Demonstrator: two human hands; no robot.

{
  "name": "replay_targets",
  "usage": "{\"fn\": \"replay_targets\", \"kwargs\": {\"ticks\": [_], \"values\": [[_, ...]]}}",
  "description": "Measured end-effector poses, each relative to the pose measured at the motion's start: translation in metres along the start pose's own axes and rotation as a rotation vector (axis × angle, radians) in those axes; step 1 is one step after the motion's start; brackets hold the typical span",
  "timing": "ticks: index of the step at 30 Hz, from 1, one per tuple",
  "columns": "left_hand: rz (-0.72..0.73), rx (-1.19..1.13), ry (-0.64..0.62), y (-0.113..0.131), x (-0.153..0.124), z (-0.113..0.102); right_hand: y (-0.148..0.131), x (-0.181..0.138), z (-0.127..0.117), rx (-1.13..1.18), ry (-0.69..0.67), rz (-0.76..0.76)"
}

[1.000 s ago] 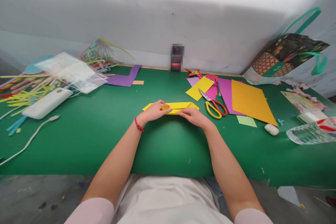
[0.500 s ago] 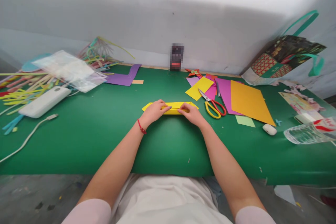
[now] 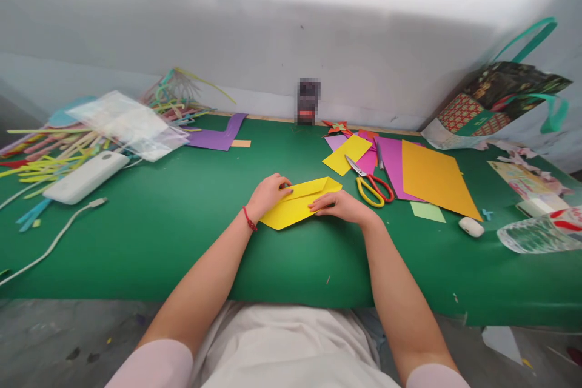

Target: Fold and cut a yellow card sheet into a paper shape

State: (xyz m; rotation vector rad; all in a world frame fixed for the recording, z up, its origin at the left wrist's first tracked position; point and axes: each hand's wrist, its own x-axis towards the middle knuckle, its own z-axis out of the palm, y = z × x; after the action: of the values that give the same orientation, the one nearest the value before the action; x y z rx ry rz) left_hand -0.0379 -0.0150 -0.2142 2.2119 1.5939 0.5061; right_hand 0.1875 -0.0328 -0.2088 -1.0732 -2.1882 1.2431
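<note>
A folded yellow paper [image 3: 295, 206] lies on the green table mat [image 3: 182, 224] in front of me. My left hand [image 3: 268, 194], with a red string at the wrist, rests its fingertips on the paper's left upper edge, fingers curled. On the paper's right side lies my right hand [image 3: 341, 206], its fingers stretched flat and pressing down. Neither hand lifts the paper off the mat.
Scissors with yellow and red handles [image 3: 370, 182], a pen and orange, pink and yellow sheets [image 3: 431, 176] lie to the right. A white power bank [image 3: 84, 177] with cable, a plastic bag and paper strips are at the left. A crushed bottle [image 3: 536, 233] lies far right.
The yellow paper was a narrow folded strip under both hands; now it is wider, with a flap spread toward me and its left end turned nearer. Both hands shifted slightly toward me.
</note>
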Motion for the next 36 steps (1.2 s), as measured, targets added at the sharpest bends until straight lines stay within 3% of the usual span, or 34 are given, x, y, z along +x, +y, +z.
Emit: {"fn": "replay_targets", "kwargs": {"ticks": [5,8,15,20,26,32,36], "values": [[0.056,-0.047,-0.166,0.006,-0.010,-0.001,-0.011,-0.014,-0.002,0.009,-0.112,0.064],[0.100,-0.043,-0.177,0.013,-0.015,0.000,-0.013,-0.023,-0.002,0.017,-0.134,0.104],[0.019,-0.054,-0.185,0.019,-0.021,0.004,-0.011,-0.036,0.012,0.048,-0.009,0.094],[0.158,0.109,0.012,0.024,-0.035,0.008,-0.014,-0.043,0.025,0.068,0.102,0.116],[0.139,-0.179,-0.092,0.024,-0.049,0.011,-0.013,-0.048,0.041,0.087,0.226,0.171],[0.067,-0.457,-0.200,0.017,-0.066,-0.006,-0.010,-0.045,0.049,0.078,0.359,0.218],[0.081,-0.444,-0.230,0.014,-0.072,-0.007,-0.011,-0.042,0.049,0.073,0.409,0.231]]}}
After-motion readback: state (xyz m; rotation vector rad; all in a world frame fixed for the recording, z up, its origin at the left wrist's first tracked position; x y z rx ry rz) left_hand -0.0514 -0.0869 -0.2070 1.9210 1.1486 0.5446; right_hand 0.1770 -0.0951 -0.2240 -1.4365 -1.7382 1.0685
